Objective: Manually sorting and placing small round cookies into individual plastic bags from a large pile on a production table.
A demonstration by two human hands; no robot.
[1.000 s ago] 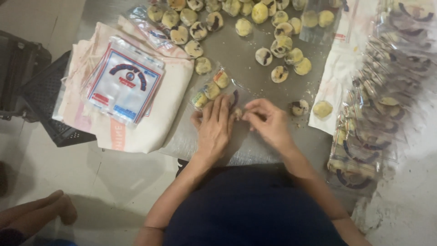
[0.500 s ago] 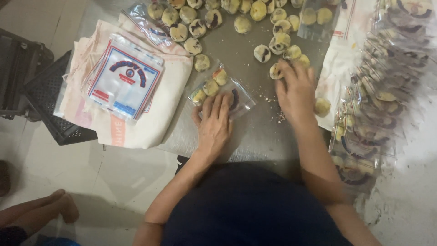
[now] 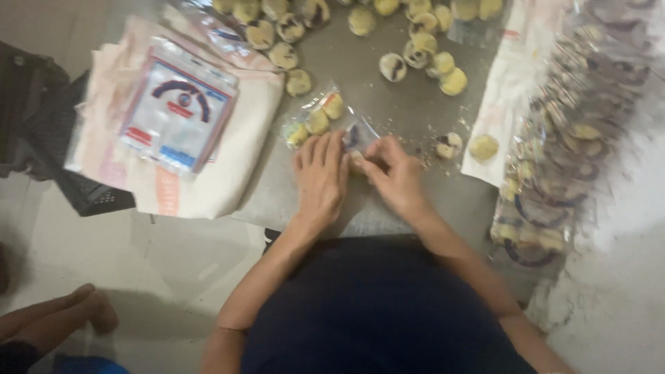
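Head view: my left hand point(image 3: 320, 181) lies flat on the clear bag point(image 3: 325, 121) of yellow cookies, pinning its mouth; my right hand point(image 3: 400, 181) fingers pinch another cookie point(image 3: 357, 161) just right of it, bag stretching away up-left.

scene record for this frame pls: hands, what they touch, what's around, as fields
left hand: flat on clear plastic bag with three round yellow pastries inside
right hand: fingertips at the bag's open end, pinching a pastry; partly hidden
surface: grey tabletop
above: loose yellow pastries
left: stack of printed empty bags on cloth
right: filled packets, blurred
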